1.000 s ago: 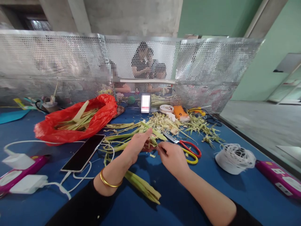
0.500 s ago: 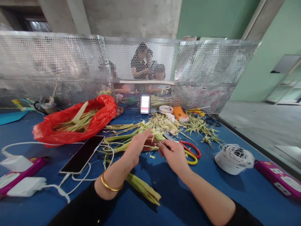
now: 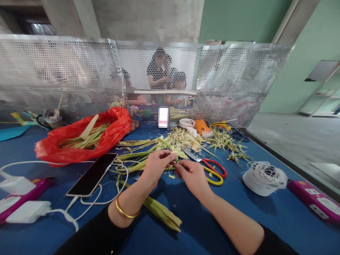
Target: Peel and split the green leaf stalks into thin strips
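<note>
Near the middle of the blue table, my left hand (image 3: 158,164) pinches a pale green plaited husk piece (image 3: 178,153) between thumb and fingers. My right hand (image 3: 191,173) is closed at the near end of the same piece, its fingertips almost touching those of my left hand. Scissors (image 3: 212,169) with one red and one yellow handle lie just right of the hands, blades pointing away to the left. Long green husk strips (image 3: 138,154) spread out left of and behind the hands. A folded husk (image 3: 163,214) lies nearer, below my left wrist.
A red plastic bag (image 3: 77,150) of husks and a black phone (image 3: 92,175) with white cables are left. Right are a white string roll (image 3: 264,182) and a purple power strip (image 3: 316,202). People sit behind a perforated screen (image 3: 231,78).
My left hand has closed its raised fingers and moved slightly down. The husk piece has turned and is now more covered by the fingers. More of the scissor blades shows.
</note>
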Demonstrator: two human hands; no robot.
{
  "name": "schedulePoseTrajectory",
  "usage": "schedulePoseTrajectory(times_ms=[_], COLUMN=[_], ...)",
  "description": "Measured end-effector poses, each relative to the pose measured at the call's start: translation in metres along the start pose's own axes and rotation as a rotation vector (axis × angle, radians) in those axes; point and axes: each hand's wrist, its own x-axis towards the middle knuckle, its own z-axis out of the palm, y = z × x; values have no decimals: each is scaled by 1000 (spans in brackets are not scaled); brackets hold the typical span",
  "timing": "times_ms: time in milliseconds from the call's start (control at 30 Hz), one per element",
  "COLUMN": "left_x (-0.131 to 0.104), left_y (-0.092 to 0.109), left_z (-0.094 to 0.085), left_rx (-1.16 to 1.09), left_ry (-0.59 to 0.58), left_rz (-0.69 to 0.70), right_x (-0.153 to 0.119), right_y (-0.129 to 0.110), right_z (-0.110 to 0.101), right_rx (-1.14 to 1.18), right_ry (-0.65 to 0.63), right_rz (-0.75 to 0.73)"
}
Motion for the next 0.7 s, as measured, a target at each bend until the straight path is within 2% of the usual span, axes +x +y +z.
schedulePoseTrajectory(times_ms=[67,167,233,400,567,700], left_x=[-1,-2,-5,-10,-7,-6], left_y=[1,2,3,-1,-7,-4], left_z=[0,2,5,12,12,12], left_rx=[0,-11,-9,79,201,119], left_ry=[4,-27,-73,-154,-163,-172], left_rz=[-11,-8,-16,-11,36,-32], right_x=[-1,2,7,20,20,19], right_y=[-1,-3,-1,5,4,3], right_z=[-4,-15,-22,-26,-23,-25], right_rx=[-105,-225,-181,156,283,344], right_ry=[39,260,339,134,100,48], right_rz=[-58,-194,-226,-21,123,144])
